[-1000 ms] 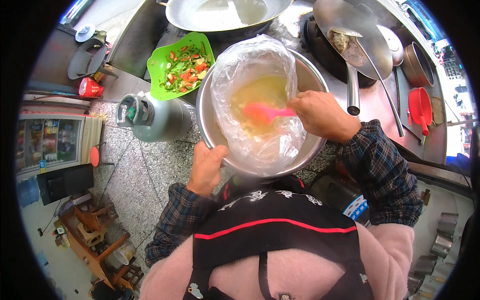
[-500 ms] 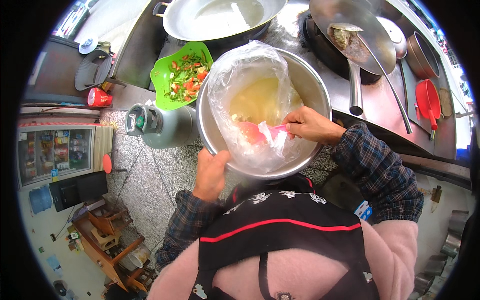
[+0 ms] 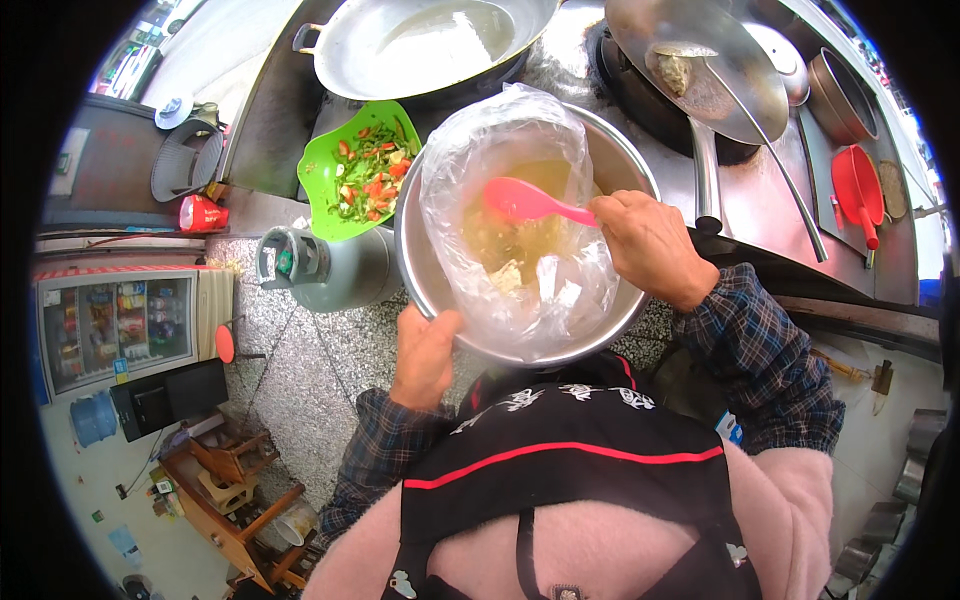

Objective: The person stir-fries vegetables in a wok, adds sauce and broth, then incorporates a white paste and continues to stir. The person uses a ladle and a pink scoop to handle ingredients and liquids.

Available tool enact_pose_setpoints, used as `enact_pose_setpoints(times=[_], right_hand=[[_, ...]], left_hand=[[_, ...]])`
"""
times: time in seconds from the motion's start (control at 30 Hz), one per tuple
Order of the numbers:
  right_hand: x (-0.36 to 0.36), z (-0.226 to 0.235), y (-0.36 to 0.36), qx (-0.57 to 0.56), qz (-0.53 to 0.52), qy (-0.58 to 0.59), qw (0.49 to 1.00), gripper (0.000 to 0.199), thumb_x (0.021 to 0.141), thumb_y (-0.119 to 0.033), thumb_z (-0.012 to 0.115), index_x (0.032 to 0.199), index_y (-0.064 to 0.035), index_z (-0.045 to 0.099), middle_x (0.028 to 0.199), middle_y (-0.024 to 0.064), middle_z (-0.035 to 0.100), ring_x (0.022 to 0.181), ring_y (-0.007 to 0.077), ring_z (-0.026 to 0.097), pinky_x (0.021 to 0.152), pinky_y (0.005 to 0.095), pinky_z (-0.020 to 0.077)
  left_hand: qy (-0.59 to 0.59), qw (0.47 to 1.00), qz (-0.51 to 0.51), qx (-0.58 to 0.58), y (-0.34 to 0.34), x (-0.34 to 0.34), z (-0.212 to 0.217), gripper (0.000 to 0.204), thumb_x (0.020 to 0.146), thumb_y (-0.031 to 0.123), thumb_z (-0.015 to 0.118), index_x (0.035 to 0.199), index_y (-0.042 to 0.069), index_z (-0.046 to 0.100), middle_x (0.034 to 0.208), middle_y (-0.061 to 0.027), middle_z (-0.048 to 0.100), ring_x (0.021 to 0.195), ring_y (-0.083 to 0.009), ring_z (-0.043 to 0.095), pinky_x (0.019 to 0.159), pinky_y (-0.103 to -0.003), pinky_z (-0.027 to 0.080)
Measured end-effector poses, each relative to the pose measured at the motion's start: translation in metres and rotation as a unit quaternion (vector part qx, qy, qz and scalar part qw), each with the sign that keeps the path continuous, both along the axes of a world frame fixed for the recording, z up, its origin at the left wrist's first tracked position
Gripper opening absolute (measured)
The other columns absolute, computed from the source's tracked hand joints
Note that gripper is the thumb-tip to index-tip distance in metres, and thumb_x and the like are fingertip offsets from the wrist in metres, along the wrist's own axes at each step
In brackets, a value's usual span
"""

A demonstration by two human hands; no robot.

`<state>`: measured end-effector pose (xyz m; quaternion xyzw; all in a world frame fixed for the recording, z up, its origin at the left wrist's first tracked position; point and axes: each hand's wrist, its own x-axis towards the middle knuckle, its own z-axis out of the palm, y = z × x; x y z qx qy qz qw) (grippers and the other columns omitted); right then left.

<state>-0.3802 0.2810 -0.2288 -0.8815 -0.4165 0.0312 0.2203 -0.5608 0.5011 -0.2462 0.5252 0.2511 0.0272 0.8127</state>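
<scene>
From my remote seat I saw the left hand (image 3: 425, 355) clenched on the near rim of the big steel bowl (image 3: 420, 270), which was carried in the air off the tabletop, while the right hand (image 3: 650, 245) had its grip closed around the handle of a pink spoon (image 3: 525, 200) dipped toward the yellowish liquid inside the clear plastic bag (image 3: 510, 150) lining the bowl. I judged the bowl could tip from that one-sided hold and spill, or the spoon could snag and tear the thin bag, near the green dish of chopped vegetables (image 3: 365, 170)
</scene>
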Motion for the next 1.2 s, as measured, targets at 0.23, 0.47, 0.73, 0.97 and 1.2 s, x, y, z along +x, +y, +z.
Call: enact_pose_setpoints(times=[0.23, 0.47, 0.73, 0.97, 1.2], right_hand=[[0.0, 0.009, -0.009, -0.083, 0.01, 0.025, 0.996, 0.009, 0.076, -0.003, 0.052, 0.083, -0.0007, 0.058, 0.08, 0.0164, 0.063, 0.079, 0.0369, 0.062, 0.064, 0.0472, 0.049], [0.01, -0.017, -0.012, -0.062, 0.114, 0.115, 0.985, 0.015, 0.081, -0.006, 0.055, 0.091, 0.0002, 0.065, 0.078, 0.0194, 0.064, 0.072, 0.0375, 0.061, 0.063, 0.0453, 0.0486], [0.012, -0.041, 0.008, 0.021, 0.024, 0.45, 0.892, 0.021, 0.092, -0.012, 0.055, 0.098, 0.0043, 0.066, 0.07, 0.0054, 0.061, 0.063, 0.0127, 0.054, 0.06, 0.0287, 0.0444], [0.016, -0.022, -0.001, 0.096, -0.074, 0.576, 0.808, 0.02, 0.093, -0.012, 0.052, 0.094, 0.0014, 0.066, 0.073, -0.001, 0.059, 0.062, 0.0064, 0.048, 0.057, 0.0226, 0.0395], [0.029, 0.015, -0.025, 0.095, -0.107, 0.474, 0.869, 0.02, 0.092, -0.015, 0.053, 0.095, 0.0003, 0.065, 0.073, -0.0024, 0.059, 0.062, 0.0032, 0.048, 0.052, 0.0183, 0.0351]], left_hand=[[-0.008, 1.0, -0.023, -0.006, 0.002, 0.001, -0.005, 0.041, 0.082, -0.004, 0.046, 0.121, -0.011, 0.052, 0.114, -0.0137, 0.062, 0.102, -0.0193, 0.061, 0.09, -0.031, 0.048], [-0.013, 1.0, -0.015, 0.002, 0.0, 0.002, -0.005, 0.042, 0.081, -0.005, 0.046, 0.122, -0.011, 0.051, 0.115, -0.0139, 0.062, 0.102, -0.0191, 0.061, 0.09, -0.032, 0.048], [-0.012, 1.0, 0.005, -0.023, -0.006, 0.005, 0.004, 0.046, 0.075, -0.008, 0.044, 0.121, -0.011, 0.05, 0.113, -0.013, 0.062, 0.099, -0.0197, 0.061, 0.088, -0.031, 0.049], [0.0, 1.0, 0.001, -0.005, 0.0, 0.007, 0.004, 0.044, 0.077, -0.007, 0.045, 0.121, -0.011, 0.05, 0.113, -0.0133, 0.061, 0.099, -0.0195, 0.061, 0.087, -0.031, 0.049], [0.029, 0.999, 0.033, 0.001, 0.003, 0.018, -0.001, 0.037, 0.08, -0.006, 0.049, 0.116, -0.011, 0.054, 0.108, -0.0136, 0.063, 0.095, -0.02, 0.063, 0.085, -0.032, 0.05]])
